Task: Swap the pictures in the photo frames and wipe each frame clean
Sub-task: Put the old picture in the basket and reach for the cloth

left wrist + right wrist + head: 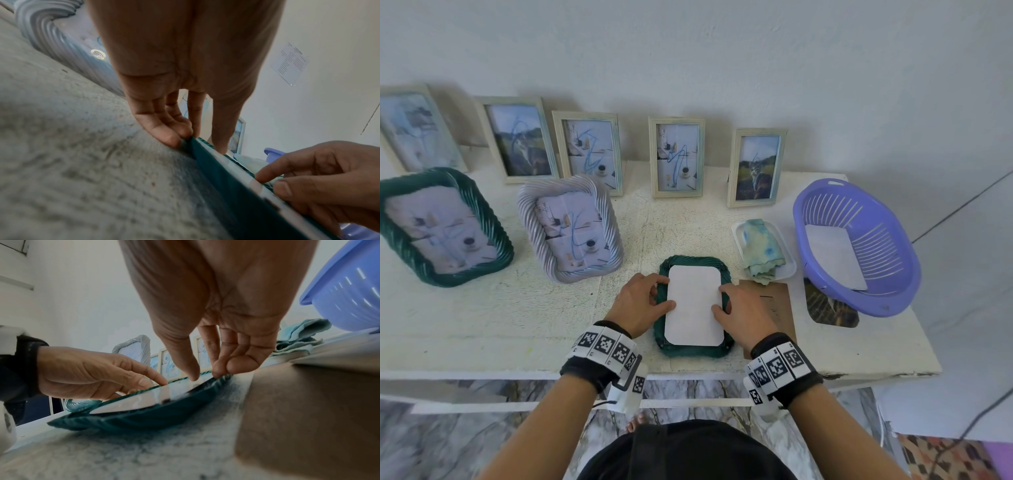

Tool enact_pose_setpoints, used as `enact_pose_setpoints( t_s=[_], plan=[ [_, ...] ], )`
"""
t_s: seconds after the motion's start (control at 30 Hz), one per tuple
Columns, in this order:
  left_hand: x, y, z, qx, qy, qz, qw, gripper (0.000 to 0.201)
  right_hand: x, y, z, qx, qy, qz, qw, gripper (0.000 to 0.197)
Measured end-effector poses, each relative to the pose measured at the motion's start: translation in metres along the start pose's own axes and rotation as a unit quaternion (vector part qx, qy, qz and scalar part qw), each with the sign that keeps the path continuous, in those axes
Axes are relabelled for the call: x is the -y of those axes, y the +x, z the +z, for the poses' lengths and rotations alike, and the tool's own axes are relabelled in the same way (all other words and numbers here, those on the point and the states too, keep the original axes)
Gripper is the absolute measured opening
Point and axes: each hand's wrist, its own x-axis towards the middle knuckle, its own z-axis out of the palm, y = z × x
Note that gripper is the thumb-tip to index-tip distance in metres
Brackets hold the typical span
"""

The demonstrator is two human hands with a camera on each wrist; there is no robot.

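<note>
While both hands work at it, the dark green frame (666,346) lies face down on the white table (517,325), close to the table's near edge, with a white picture back (693,305) showing in its opening. The left hand (638,305) sits at the frame's left side: its thumb presses on the sheet's left edge and its curled fingers hook over the frame's ribbed rim. The right hand (743,313) mirrors it on the right side, thumb on the sheet, fingertips (218,373) curled onto the rim. Neither hand is flat or idle; each is clamped on the frame's edge with the paper under the thumb.

Judging by this, the step is seating the sheet squarely in the recess. It should go well if both thumbs press evenly and slide outward toward the corners, so the paper lies flat without buckling; the fingers on the rim should only steady the frame, not lift it.

Just right of the frame lies a brown backing board (779,305), likely the piece to refit next. Beyond that board, a crumpled pale cloth (762,251) rests on a small white tray (789,270), and further right a purple basket (893,291) holds another sheet. Left of the frame and farther back, a grey ribbed frame (570,229) and a second green frame (445,226) lean propped. Five pale wooden frames (676,157) stand along the wall behind.
</note>
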Motion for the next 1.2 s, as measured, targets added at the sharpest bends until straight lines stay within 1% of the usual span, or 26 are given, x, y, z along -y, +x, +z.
enact_pose_setpoints(
  t_s=[0.17, 0.23, 0.3, 0.37, 0.47, 0.6, 0.7, 0.77, 0.87, 1.0, 1.07, 1.2],
  plan=[
    [0.002, -0.002, -0.002, -0.003, -0.013, 0.006, 1.0, 0.041, 0.0, -0.002, -0.002, -0.004, 0.026, -0.001, 1.0, 0.034],
    [0.004, -0.004, -0.003, -0.01, -0.027, 0.006, 1.0, 0.039, 0.0, -0.003, -0.006, -0.017, 0.036, -0.002, 0.999, 0.035],
    [0.006, -0.006, -0.004, -0.014, -0.04, 0.004, 0.999, 0.037, -0.002, -0.004, -0.013, -0.04, 0.022, -0.004, 0.999, 0.033],
    [0.009, -0.008, -0.004, -0.016, -0.055, 0.002, 0.998, 0.035, -0.006, -0.006, -0.021, -0.058, -0.014, 0.002, 0.998, 0.032],
    [0.013, -0.012, -0.003, -0.015, -0.078, -0.005, 0.997, 0.034, -0.018, -0.013, -0.032, -0.063, -0.065, 0.05, 0.995, 0.034],
    [0.014, -0.015, 0.0, -0.013, -0.1, -0.009, 0.995, 0.033, -0.03, -0.023, -0.036, -0.032, -0.148, 0.156, 0.976, 0.053],
    [0.014, -0.016, 0.001, -0.016, -0.109, -0.01, 0.994, 0.032, -0.033, -0.03, -0.031, -0.007, -0.184, 0.203, 0.962, 0.064],
    [0.015, -0.016, 0.001, -0.014, -0.12, -0.012, 0.993, 0.032, -0.034, -0.032, -0.025, -0.014, -0.159, 0.214, 0.964, 0.065],
    [0.017, -0.017, 0.002, -0.017, -0.136, -0.013, 0.99, 0.031, -0.039, -0.034, -0.023, -0.024, -0.081, 0.229, 0.97, 0.061],
    [0.019, -0.019, 0.004, -0.022, -0.158, -0.008, 0.987, 0.031, -0.048, -0.042, -0.026, -0.012, -0.014, 0.247, 0.969, 0.063],
    [0.02, -0.02, 0.004, -0.022, -0.159, -0.007, 0.987, 0.031, -0.049, -0.046, -0.029, -0.016, 0.005, 0.245, 0.969, 0.062],
    [0.021, -0.02, 0.003, -0.021, -0.164, -0.007, 0.986, 0.032, -0.036, -0.05, -0.034, -0.044, 0.025, 0.217, 0.975, 0.048]
  ],
)
